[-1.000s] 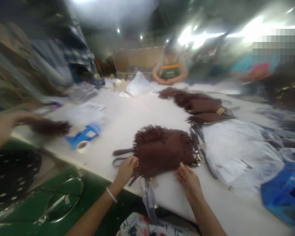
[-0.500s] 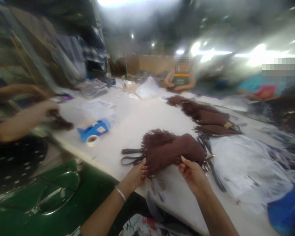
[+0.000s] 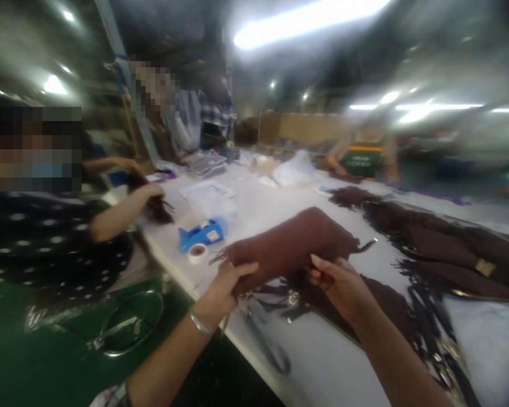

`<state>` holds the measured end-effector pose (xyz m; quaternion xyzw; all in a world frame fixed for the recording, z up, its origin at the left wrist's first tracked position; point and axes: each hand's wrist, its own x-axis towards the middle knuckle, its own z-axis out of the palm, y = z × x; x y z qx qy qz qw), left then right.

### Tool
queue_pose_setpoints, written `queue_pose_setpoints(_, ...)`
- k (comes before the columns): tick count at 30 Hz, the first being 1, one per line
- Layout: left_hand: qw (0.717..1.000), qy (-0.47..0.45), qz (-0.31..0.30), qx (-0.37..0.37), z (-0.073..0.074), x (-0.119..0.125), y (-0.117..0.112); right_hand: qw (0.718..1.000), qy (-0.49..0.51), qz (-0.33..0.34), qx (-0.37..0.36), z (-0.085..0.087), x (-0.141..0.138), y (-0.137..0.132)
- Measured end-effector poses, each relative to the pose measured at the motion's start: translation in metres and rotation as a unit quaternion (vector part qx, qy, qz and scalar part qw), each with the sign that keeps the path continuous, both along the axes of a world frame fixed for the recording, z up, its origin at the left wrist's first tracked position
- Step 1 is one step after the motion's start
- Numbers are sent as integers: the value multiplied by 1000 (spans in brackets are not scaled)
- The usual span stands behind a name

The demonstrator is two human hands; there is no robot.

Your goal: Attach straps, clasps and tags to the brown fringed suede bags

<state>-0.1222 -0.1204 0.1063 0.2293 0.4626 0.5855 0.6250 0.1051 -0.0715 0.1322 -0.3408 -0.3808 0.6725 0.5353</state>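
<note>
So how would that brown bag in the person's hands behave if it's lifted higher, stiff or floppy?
The brown bag would probably flop rather than stay flat, since its surface bows softly between the left hand and right hand. It seems fairly light, as the right hand pinches only its near edge. The dark strap below might swing, if attached.

The left hand [image 3: 221, 288] has fingers hidden behind the held brown bag [image 3: 286, 243]; right edge crops white plastic [image 3: 494, 328].
</note>
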Motion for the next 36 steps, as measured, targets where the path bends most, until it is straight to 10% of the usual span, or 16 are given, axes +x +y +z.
queue_pose_setpoints(3, 993, 116, -1, 21, 6, -32, 37, 995, -91, 6, 34, -11, -31, 41)
queue_pose_setpoints(7, 944, 329, 17, -31, -34, -64, 59, 962, -268, -44, 2, -72, -47, 66)
queue_pose_setpoints(12, 909, 405, 29, -91, -95, -91, 48, 931, -363, -12, 15, -147, -26, 35)
queue_pose_setpoints(16, 886, 457, 10, -84, -103, -97, 38, 827, -519, 26, 216, -167, -19, 11)
queue_pose_setpoints(18, 830, 554, -13, -56, -94, -92, 35, 774, -570, 19, 275, -172, -22, 7)
queue_pose_setpoints(22, 596, 800, -64, 20, -72, -66, 44, 720, -616, -14, 319, -176, -32, 4)
queue_pose_setpoints(25, 512, 847, -67, 123, -75, -42, 69, 692, -642, -35, 329, -174, -36, -7)
queue_pose_setpoints(32, 512, 848, -75, 116, -155, -23, 132, 612, -663, -66, 425, -193, -11, -72)
queue_pose_setpoints(36, 525, 836, -92, 130, -173, -30, 146, 593, -702, -120, 377, -193, 45, -100)
